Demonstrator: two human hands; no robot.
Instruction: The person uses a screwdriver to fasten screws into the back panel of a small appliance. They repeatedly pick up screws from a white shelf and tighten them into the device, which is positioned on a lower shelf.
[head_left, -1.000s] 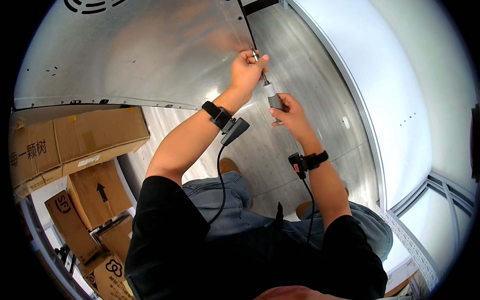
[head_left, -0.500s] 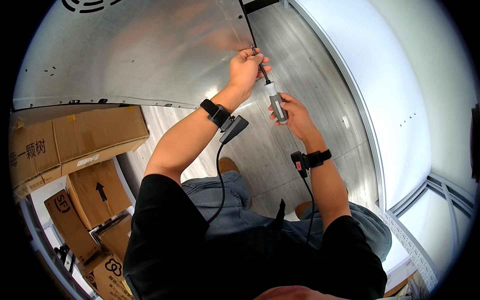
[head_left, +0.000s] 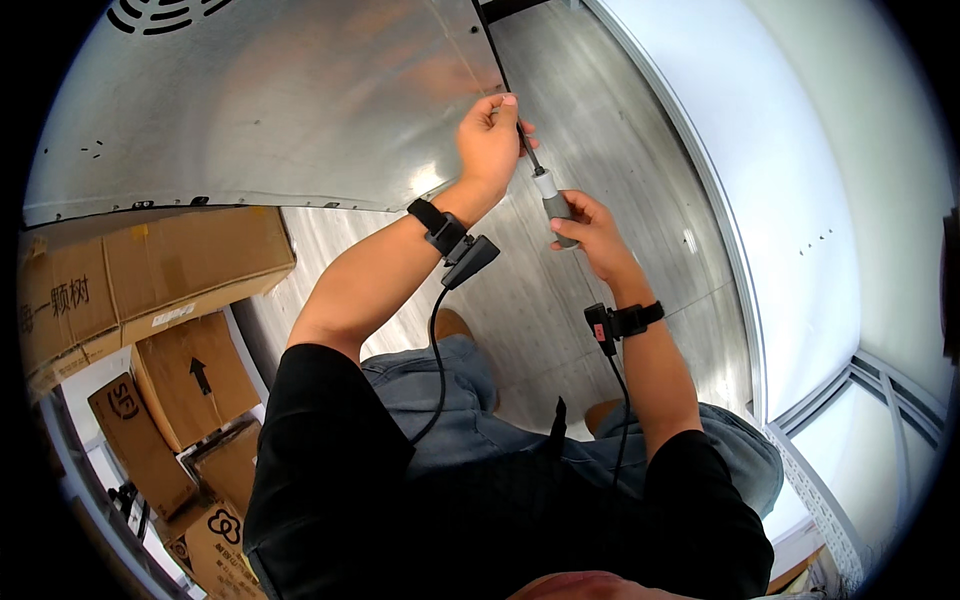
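Observation:
My right hand [head_left: 588,230] is closed around the grey handle of a screwdriver [head_left: 556,205], whose dark shaft points up and away toward the corner of a large metal panel [head_left: 300,110]. At that corner my left hand [head_left: 492,135] is closed, thumb and fingers pinched around the upper shaft near the panel's edge. The screwdriver's tip is hidden by the left fingers, and any screw there cannot be made out. Both wrists wear black straps with small cabled devices.
Cardboard boxes [head_left: 200,265] are stacked on the left, below the panel's near edge. A white wall panel [head_left: 740,150] with a metal frame curves along the right. Grey wood-look flooring [head_left: 610,130] lies between, with my shoes on it.
The right hand has turned the screwdriver handle slightly and shifted its grip. My left thumb and fingers have shifted on the upper shaft, now covering the tip.

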